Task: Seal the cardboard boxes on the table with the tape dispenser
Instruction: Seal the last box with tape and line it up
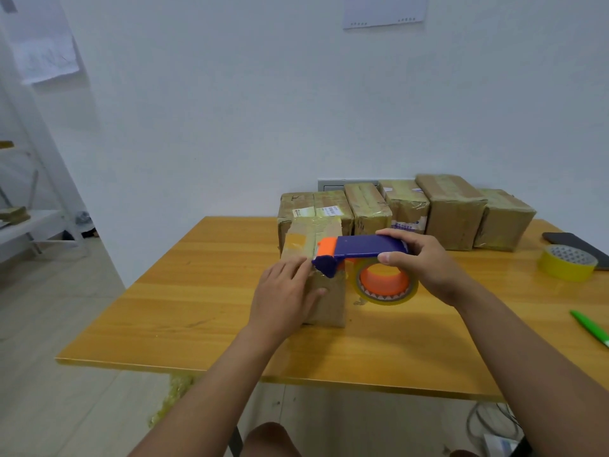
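Head view looks down on a wooden counter (204,311) set against a white wall. Near its middle stands a small cardboard box (324,258), its top crossed with yellowish tape. On that box's near left top edge the left hand (285,296) rests flat, fingers straight and spread, pressing the surface. Curled round the rear of a purple and orange tape dispenser (359,255) is the grip of the right hand (425,268), thumb under and fingers over the handle; the dispenser's front end touches the box's near top edge, and its roll of clear tape (385,285) hangs just right of the box. Behind, a row of taped boxes (454,212) lines the wall. Far right lie a yellow tape roll (566,267), a dark phone (573,244) and a green pen (591,328).
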{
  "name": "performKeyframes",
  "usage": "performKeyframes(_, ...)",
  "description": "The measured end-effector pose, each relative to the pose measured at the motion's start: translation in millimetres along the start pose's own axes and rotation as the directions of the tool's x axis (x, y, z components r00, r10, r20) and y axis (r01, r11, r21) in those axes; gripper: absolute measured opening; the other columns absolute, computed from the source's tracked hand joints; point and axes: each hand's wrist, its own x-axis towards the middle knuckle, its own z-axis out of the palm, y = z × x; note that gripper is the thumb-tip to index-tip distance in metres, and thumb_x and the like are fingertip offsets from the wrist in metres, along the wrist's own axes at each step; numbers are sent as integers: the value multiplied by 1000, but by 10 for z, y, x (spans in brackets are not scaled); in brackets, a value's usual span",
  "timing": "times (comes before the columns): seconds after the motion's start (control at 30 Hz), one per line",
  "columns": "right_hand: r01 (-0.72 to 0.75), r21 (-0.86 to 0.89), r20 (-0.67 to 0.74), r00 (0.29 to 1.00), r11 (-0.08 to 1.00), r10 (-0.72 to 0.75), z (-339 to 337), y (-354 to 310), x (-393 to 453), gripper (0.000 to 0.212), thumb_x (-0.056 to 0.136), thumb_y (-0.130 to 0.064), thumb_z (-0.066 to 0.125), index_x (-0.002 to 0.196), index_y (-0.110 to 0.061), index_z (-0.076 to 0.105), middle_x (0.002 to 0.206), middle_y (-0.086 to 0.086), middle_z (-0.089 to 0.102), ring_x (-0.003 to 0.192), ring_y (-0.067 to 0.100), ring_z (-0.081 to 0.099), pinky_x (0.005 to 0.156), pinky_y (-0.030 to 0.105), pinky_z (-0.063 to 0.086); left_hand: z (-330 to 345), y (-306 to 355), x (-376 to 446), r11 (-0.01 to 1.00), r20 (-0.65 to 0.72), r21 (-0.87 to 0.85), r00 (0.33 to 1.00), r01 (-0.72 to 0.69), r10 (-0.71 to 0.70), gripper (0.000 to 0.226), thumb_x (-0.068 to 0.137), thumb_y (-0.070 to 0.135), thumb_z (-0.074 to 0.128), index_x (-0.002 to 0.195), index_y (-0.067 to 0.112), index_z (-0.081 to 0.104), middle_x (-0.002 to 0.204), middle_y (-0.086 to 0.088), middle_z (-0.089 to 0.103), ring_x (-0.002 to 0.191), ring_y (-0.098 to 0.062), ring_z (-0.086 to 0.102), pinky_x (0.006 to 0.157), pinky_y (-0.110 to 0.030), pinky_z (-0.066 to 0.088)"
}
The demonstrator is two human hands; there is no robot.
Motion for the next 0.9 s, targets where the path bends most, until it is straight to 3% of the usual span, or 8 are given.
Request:
performKeyframes(0.13,12,-45,3,1000,999,-12,11,-13,-5,62,70,-48,72,129,-32,59,116,-11,60,101,11,61,69,16,51,65,-5,29,1000,-63,-2,998,25,-25,33,90,41,60,115,20,67,116,2,66,108,-21,60,91,-34,44)
performKeyframes(0.33,-30,-33,-51,998,999,28,-337,51,-127,56,68,-49,74,122,-38,61,120,-7,61,103,14,62,74,23,52,75,-42,35,999,-108,53,994,-15,20,35,94,45,46,111,23,66,115,1,66,105,-22,59,95,-39,40)
performKeyframes(0.43,-34,-32,-44,998,999,33,-349,121,-175,53,69,-49,73,119,-41,60,120,-7,60,103,16,62,73,24,54,119,29,81,995,-96,93,994,-46,55,29,95,34,56,117,16,63,129,-5,61,124,-26,54,109,-38,30)
performKeyframes(0.5,-22,-25,-68,997,999,20,-354,150,-172,54,69,-49,73,121,-38,61,122,-5,61,104,17,62,75,26,55,117,136,106,994,-60,91,996,-60,65,43,90,22,65,130,9,57,141,-10,54,135,-27,46,116,-37,26)
performKeyframes(0.57,-21,-13,-66,998,1000,20,-361,160,-174,55,70,-49,73,123,-37,62,123,-5,60,105,18,62,77,27,55,97,225,118,993,1,50,995,-104,104,56,87,15,69,140,8,50,144,-10,52,136,-25,45,113,-36,26)
performKeyframes(0.63,-20,-13,-54,998,1000,19,-341,170,-174,54,70,-49,72,122,-39,61,123,-7,58,106,17,60,76,26,54,92,253,125,991,39,31,991,-132,131,54,89,22,66,140,12,50,140,-6,56,130,-21,50,111,-34,33)
performKeyframes(0.77,-15,-8,-51,999,1000,15,-253,194,-179,53,70,-49,71,120,-42,58,124,-9,56,106,16,58,76,23,51,106,204,125,997,-24,1,997,-75,75,45,90,30,67,131,15,59,127,-3,64,115,-21,60,95,-35,47)
performKeyframes(0.9,-12,-3,-57,998,1000,12,-265,235,-244,50,70,-48,71,119,-46,57,121,-16,54,104,11,58,74,20,51,154,201,103,995,-50,24,994,-94,96,46,90,28,69,133,17,60,125,-4,65,112,-24,61,91,-37,49)
